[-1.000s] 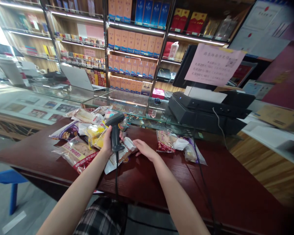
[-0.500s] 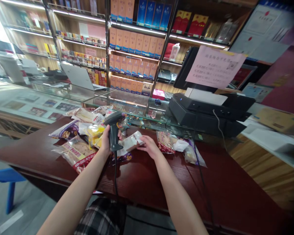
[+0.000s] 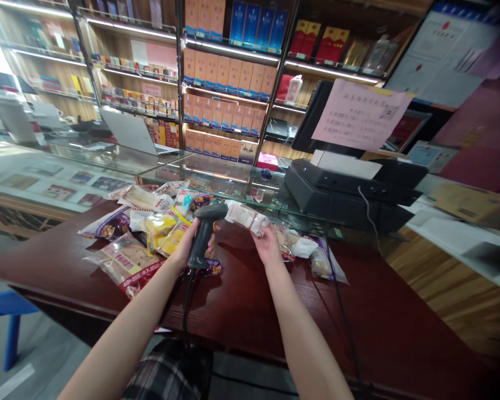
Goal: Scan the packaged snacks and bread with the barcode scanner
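Observation:
My left hand [image 3: 188,245] is wrapped round the handle of a black barcode scanner [image 3: 203,236], whose head points right. My right hand [image 3: 268,244] grips one end of a white, striped snack packet [image 3: 246,216] and holds it above the table, just in front of the scanner's head. Left of the scanner lies a pile of packaged food: yellow packets [image 3: 160,224], a large red and clear bread bag [image 3: 129,261] and a purple bag [image 3: 112,225]. A purple packet [image 3: 214,268] lies partly hidden beneath the scanner.
On the brown table [image 3: 241,311], several more packets [image 3: 302,247] lie to the right, with a black cable [image 3: 337,283] across them. Behind are a glass counter [image 3: 216,172], a laptop [image 3: 127,133] and a black register machine [image 3: 345,189]. A blue stool [image 3: 12,328] stands at left.
My right hand has lifted the white packet from beside the pile, up and to the right, in front of the scanner. The scanner has turned and shifted slightly right, uncovering the purple packet.

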### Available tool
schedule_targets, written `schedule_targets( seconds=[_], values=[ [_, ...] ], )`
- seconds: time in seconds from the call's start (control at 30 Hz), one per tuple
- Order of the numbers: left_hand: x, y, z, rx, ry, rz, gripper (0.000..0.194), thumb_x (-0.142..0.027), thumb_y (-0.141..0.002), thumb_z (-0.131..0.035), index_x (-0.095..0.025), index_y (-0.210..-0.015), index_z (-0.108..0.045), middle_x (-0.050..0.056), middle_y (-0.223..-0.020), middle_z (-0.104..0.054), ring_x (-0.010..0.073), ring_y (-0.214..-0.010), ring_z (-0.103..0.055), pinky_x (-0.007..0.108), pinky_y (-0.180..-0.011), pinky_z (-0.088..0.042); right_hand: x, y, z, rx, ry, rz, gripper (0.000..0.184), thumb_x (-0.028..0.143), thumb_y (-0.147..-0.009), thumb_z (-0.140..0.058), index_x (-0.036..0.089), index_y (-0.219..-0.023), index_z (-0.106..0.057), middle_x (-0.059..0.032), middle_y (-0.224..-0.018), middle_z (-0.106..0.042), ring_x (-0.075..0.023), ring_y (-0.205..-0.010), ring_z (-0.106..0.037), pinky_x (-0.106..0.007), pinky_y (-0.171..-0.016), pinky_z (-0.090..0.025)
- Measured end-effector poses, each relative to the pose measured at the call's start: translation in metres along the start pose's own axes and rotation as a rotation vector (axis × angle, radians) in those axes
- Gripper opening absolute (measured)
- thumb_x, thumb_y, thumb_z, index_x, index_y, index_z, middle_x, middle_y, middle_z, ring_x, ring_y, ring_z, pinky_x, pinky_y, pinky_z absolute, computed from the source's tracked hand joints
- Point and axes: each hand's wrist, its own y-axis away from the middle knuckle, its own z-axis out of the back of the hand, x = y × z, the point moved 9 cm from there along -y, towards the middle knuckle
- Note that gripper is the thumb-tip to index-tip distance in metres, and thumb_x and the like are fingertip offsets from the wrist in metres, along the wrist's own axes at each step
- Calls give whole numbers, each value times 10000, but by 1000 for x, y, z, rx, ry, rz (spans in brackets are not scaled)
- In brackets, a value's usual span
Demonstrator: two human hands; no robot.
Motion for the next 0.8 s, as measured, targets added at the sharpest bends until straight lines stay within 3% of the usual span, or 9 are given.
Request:
schedule_targets(
  seconds=[0.17, 0.43, 0.67, 0.8],
  values=[
    [19, 1, -10, 79, -24, 121, 627, -679, -847, -510, -101, -1034, -661, 31, -559, -549, 144, -465, -514, 272, -512, -444, 2, 5, -9, 44, 50, 8, 334, 202, -618, -665, 251, -933, -563, 21, -969, -683, -144, -867, -644, -310, -789, -541],
    [19, 2, -10, 44, -37, 96, 572, -668, -850, -515, -122, -951, -650, 21, -554, -535, 141, -475, -509, 273, -529, -428, -6, 8, -12, 54, 60, -24, 389, 186, -597, -697, 262, -946, -544, 33, -1013, -657, -129, -891, -627, -253, -738, -525],
    [17, 1, -12, 80, -118, 68, 548, -660, -879, -465, -139, -929, -629, 19, -554, -527, 140, -468, -499, 277, -529, -396, -13, 12, -18, 119, 101, -1, 393, 206, -628, -687, 264, -995, -562, -4, -1068, -659, -158, -915, -627, -330, -791, -547],
    [19, 0, -12, 88, -167, 67, 550, -650, -905, -415, -141, -925, -622, 21, -558, -532, 141, -473, -497, 276, -519, -368, -19, 10, -15, 123, 127, -2, 385, 243, -676, -681, 263, -1039, -556, 2, -1037, -658, -145, -902, -627, -314, -799, -535]
  ],
)
